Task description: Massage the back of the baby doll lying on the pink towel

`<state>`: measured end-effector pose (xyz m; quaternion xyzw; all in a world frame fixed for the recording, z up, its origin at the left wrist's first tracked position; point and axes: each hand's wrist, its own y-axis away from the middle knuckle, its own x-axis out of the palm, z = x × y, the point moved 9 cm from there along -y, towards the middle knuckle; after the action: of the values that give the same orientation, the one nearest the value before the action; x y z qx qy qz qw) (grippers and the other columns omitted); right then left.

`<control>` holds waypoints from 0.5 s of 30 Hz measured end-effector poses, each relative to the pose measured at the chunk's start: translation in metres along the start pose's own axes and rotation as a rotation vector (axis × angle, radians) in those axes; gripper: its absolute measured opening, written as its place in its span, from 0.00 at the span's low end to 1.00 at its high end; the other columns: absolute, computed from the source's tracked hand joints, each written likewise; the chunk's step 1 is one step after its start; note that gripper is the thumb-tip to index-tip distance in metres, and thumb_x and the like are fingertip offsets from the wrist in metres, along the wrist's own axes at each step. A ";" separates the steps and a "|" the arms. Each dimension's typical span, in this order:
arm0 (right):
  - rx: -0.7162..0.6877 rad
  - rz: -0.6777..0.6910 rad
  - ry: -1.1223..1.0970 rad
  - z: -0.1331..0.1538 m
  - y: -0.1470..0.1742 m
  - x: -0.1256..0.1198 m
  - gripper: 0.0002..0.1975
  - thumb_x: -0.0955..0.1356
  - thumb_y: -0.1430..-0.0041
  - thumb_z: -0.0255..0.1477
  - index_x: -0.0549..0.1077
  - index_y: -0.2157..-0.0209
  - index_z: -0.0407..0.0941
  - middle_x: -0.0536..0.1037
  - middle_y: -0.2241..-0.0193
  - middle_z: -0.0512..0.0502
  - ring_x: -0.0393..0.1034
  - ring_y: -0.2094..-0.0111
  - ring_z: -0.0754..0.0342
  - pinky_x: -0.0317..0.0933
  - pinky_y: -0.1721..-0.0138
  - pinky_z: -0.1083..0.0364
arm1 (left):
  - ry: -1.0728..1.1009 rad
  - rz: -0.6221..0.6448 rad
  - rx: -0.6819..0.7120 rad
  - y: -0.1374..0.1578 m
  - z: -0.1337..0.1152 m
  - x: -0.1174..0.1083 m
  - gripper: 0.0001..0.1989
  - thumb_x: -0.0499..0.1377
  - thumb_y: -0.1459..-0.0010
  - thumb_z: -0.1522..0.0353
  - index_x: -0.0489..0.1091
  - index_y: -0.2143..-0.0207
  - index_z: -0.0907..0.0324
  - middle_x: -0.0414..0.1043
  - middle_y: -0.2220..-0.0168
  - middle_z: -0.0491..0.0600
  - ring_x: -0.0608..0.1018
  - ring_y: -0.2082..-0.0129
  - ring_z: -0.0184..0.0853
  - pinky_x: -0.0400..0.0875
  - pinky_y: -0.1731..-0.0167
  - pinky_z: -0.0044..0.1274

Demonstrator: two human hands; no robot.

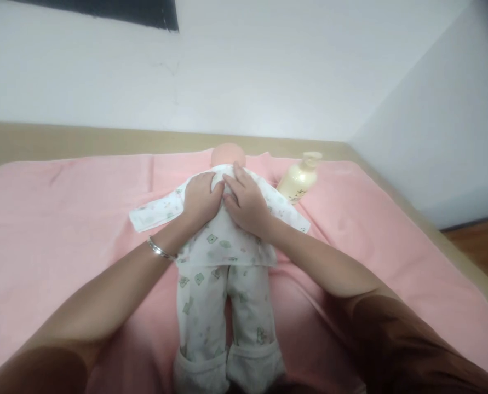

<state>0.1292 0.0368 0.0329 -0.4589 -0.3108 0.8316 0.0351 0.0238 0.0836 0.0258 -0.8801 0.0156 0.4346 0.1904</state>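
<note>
A baby doll lies stretched out on a pink cloth, its bare round head at the far end and no face showing. It wears a white long-sleeved top with small green prints and matching trousers. My left hand rests on the upper left of the doll's torso, thumb out and fingers laid over the cloth. Against the upper right, my right hand lies with its fingers spread towards the neck. Neither hand grips anything; the thumbs come close together at the middle.
A pale yellow pump bottle stands on the cloth beyond the doll's right-hand sleeve. Behind the cloth runs a beige table edge against a white wall. A dark panel is on the wall at upper left. Wooden floor shows at far right.
</note>
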 end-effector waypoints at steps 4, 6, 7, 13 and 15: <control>-0.013 -0.074 -0.031 0.002 -0.003 -0.018 0.25 0.59 0.33 0.31 0.65 0.38 0.41 0.53 0.29 0.37 0.44 0.27 0.41 0.50 0.31 0.36 | 0.002 -0.005 0.002 -0.001 0.001 0.000 0.15 0.48 0.38 0.63 0.71 0.63 0.58 0.78 0.58 0.55 0.76 0.55 0.46 0.68 0.50 0.36; -0.013 -0.068 -0.011 0.003 -0.002 -0.018 0.25 0.59 0.34 0.30 0.64 0.37 0.40 0.55 0.29 0.35 0.44 0.27 0.41 0.49 0.31 0.36 | -0.002 -0.015 0.007 -0.001 0.001 0.000 0.14 0.48 0.38 0.62 0.71 0.65 0.58 0.78 0.58 0.55 0.76 0.55 0.46 0.68 0.50 0.36; -0.013 -0.043 0.003 0.004 -0.001 -0.014 0.25 0.58 0.34 0.30 0.65 0.37 0.39 0.57 0.30 0.34 0.46 0.28 0.41 0.48 0.30 0.35 | -0.005 -0.016 0.009 -0.001 0.001 0.000 0.13 0.48 0.38 0.63 0.70 0.66 0.58 0.77 0.60 0.55 0.76 0.56 0.45 0.68 0.51 0.35; -0.042 0.122 0.018 0.010 -0.001 -0.002 0.26 0.58 0.34 0.29 0.69 0.39 0.35 0.66 0.35 0.34 0.57 0.32 0.41 0.50 0.30 0.37 | 0.016 -0.016 0.024 0.000 -0.002 -0.001 0.13 0.47 0.37 0.64 0.67 0.70 0.57 0.76 0.65 0.52 0.75 0.63 0.41 0.67 0.59 0.31; -0.075 0.083 -0.013 0.015 -0.003 -0.010 0.27 0.57 0.34 0.28 0.66 0.37 0.37 0.63 0.33 0.36 0.55 0.31 0.44 0.52 0.30 0.40 | 0.024 -0.006 0.029 0.000 -0.003 -0.001 0.13 0.47 0.37 0.64 0.67 0.69 0.57 0.76 0.64 0.53 0.75 0.62 0.41 0.67 0.59 0.31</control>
<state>0.1231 0.0286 0.0479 -0.4670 -0.3225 0.8232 -0.0184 0.0254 0.0821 0.0284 -0.8824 0.0214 0.4233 0.2042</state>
